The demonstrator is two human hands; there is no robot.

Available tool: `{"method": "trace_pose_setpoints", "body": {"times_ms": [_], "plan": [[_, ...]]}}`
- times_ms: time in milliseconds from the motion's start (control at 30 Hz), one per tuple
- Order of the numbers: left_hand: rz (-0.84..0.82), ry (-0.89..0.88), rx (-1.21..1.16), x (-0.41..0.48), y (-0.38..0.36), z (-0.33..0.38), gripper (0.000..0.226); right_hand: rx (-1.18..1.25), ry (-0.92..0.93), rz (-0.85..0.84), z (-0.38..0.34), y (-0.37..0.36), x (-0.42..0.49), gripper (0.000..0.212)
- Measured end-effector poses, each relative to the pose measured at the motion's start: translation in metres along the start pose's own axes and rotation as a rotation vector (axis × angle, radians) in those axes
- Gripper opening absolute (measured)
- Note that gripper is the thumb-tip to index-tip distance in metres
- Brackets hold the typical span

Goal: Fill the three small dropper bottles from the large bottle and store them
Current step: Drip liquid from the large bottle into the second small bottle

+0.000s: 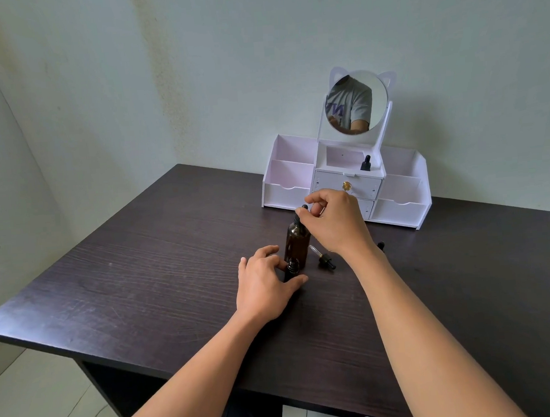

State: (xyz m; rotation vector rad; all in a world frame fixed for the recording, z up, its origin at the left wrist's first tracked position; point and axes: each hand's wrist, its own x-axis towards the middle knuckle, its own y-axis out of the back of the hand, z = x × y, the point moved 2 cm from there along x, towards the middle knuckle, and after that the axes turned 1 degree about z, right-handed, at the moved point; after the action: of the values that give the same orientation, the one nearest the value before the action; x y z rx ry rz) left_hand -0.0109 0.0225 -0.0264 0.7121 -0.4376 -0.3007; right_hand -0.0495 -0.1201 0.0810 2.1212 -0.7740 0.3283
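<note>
Right hand (329, 217) pinches the dropper bulb (304, 207) atop large bottle (297, 244). Left hand (265, 280) curls round the open small bottle (292, 267) on the tabletop (141, 266), just in front. Lift straight, brace it, aim the tip into the neck.

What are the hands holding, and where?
Left hand grips the small dark bottle round its body; right hand pinches the black dropper top of the large brown bottle.

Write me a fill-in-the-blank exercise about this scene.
The right hand pinches the dropper of the large bottle, which stands ____, not tilted.
The left hand holds a small bottle whose cap is ____.
A loose dropper lies on the table, ____ of the large bottle.
The organizer holds ____ stored bottle.
Answers: upright; off; right; one.
</note>
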Motion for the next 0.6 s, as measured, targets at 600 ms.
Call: {"method": "trace_pose_setpoints", "body": {"times_ms": [600], "plan": [[-0.013,0.017,0.007,-0.0001,0.0012,0.0013,0.037,-0.067,-0.001,-0.042,-0.0034,0.0013,0.0021,0.008]]}}
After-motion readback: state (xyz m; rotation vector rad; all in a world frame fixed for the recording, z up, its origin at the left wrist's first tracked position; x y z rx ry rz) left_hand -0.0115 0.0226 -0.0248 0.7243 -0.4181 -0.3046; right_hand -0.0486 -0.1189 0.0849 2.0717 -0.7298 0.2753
